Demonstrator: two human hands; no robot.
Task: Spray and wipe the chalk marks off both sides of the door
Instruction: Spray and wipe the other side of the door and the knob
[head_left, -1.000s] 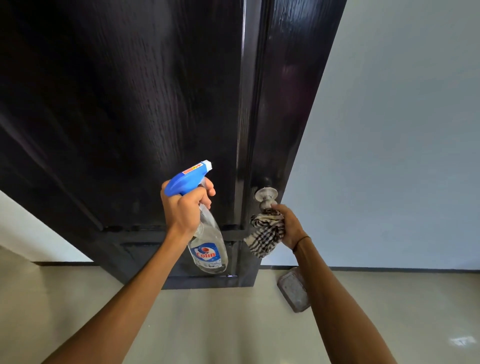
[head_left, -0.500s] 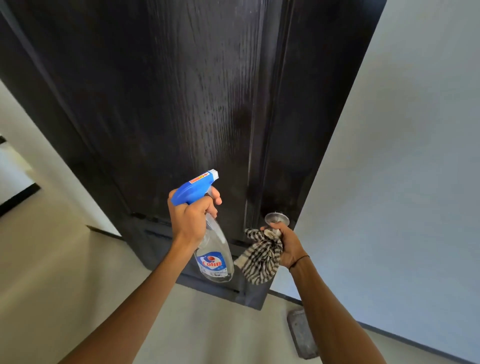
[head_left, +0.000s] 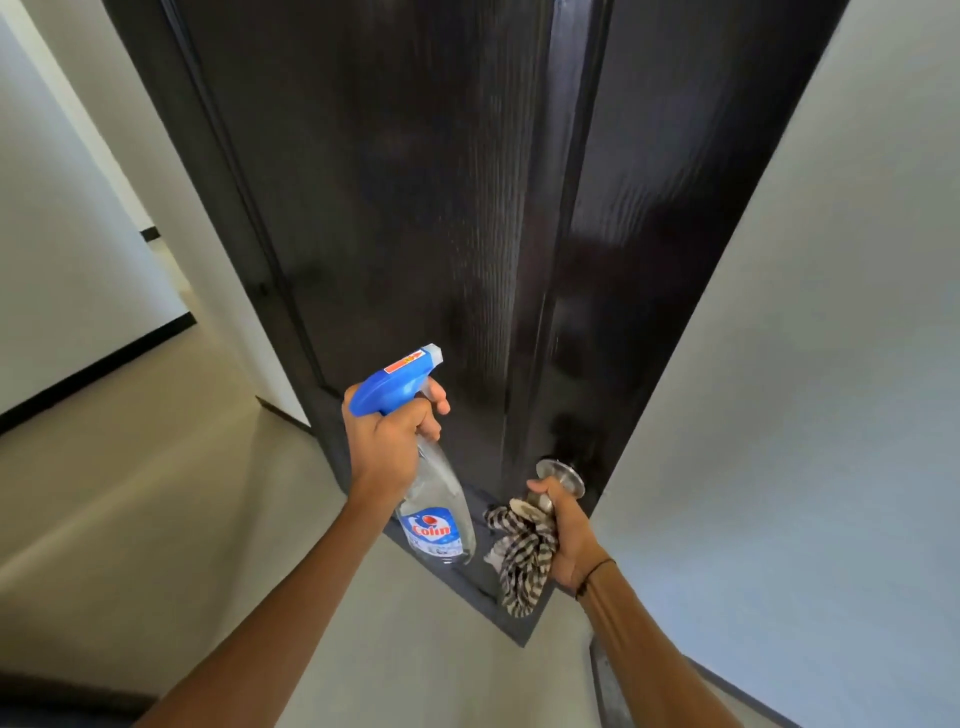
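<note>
At the left of the frame a pale wall (head_left: 78, 218) and a beige floor (head_left: 156, 467) run back to an opening. Just left of centre, low down, the left hand (head_left: 387, 447) is wrapped round the neck of the spray bottle (head_left: 426, 467), forefinger on the trigger, nozzle aimed at the dark door (head_left: 415, 182), which fills the middle from top to bottom. I see no chalk on this glossy face; glare may be hiding some. Lower right of centre, the right hand (head_left: 566, 530) grips the door knob (head_left: 561, 478) together with the striped cloth (head_left: 519, 566), whose loose end hangs down. The risks, as I judge them: the cloth could slip out while that hand works the knob, the swinging door could knock the bottle, and spray could run down onto the floor and leave it slick. A grey wall (head_left: 805, 364) fills the right.
</note>
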